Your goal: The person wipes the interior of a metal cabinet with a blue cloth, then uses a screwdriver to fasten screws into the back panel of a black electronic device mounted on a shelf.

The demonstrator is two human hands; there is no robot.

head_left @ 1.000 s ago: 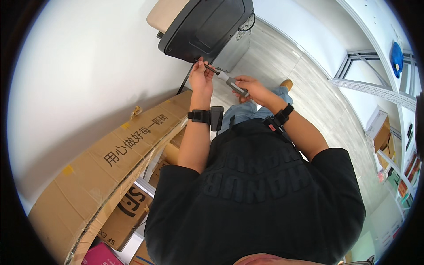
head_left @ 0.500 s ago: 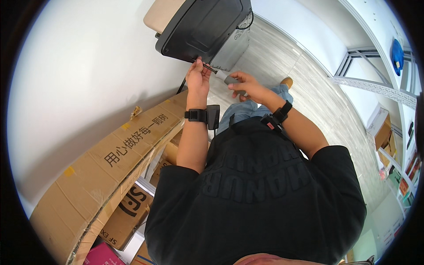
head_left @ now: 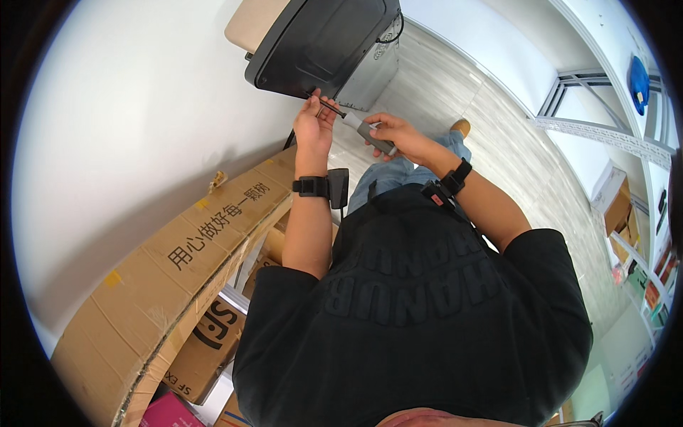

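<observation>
Two hands (head_left: 314, 131) (head_left: 403, 137) — one screwdriver (head_left: 368, 132) — two wrist straps (head_left: 311, 186) (head_left: 455, 181).

Casing (head_left: 320, 53) ahead of me; driver (head_left: 353, 122) between us, shaft (head_left: 330, 107) at my left hand (head_left: 314, 127), handle (head_left: 366, 132) in my right hand (head_left: 404, 137). Long carton (head_left: 142, 288) to my left, along the wall (head_left: 128, 128), boxes (head_left: 204, 349) on its near side. Shelving (head_left: 605, 138) to my right.

We see a gray screwdriver (head_left: 363, 129), tilted. Its thin dark rod (head_left: 335, 109) points to a big black panel (head_left: 313, 57).
</observation>
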